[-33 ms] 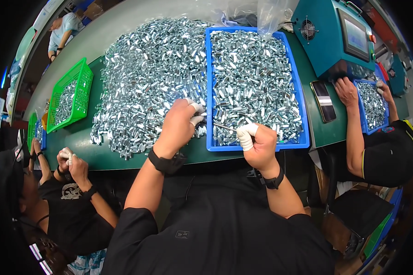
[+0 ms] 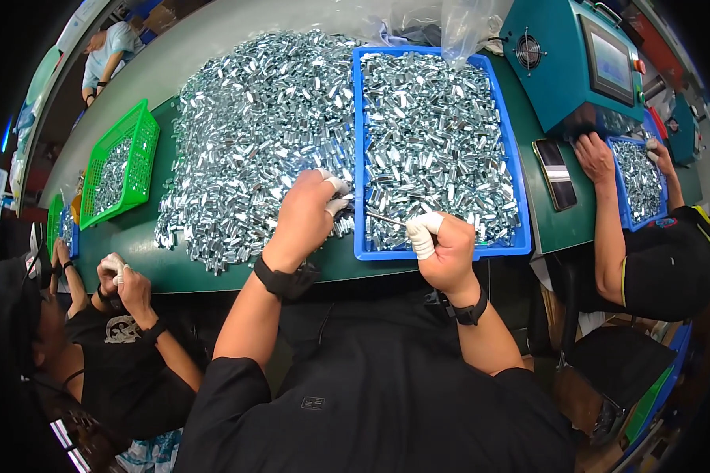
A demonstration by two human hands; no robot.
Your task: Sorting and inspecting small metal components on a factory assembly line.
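Note:
My right hand (image 2: 443,248), with white finger covers, is closed around a thin metal rod (image 2: 384,218). The rod points left across the near left corner of a blue tray (image 2: 360,158). Its far end reaches toward my left hand (image 2: 309,211), whose covered thumb and fingers pinch together just outside the tray's left wall. What lies between those fingertips is too small and hidden to make out. Small shiny metal pieces (image 2: 438,134) fill the tray. A broad heap of similar pieces (image 2: 264,126) spreads over the green tabletop (image 2: 323,270), beyond and to the left of my left hand.
A green basket (image 2: 146,134) of metal pieces stands at left. A phone (image 2: 556,175) lies right of the tray, before a teal machine (image 2: 572,71). Co-workers sit on both sides; the right one's hand (image 2: 596,158) is by a smaller blue tray (image 2: 625,189). Clear plastic (image 2: 467,31) lies behind.

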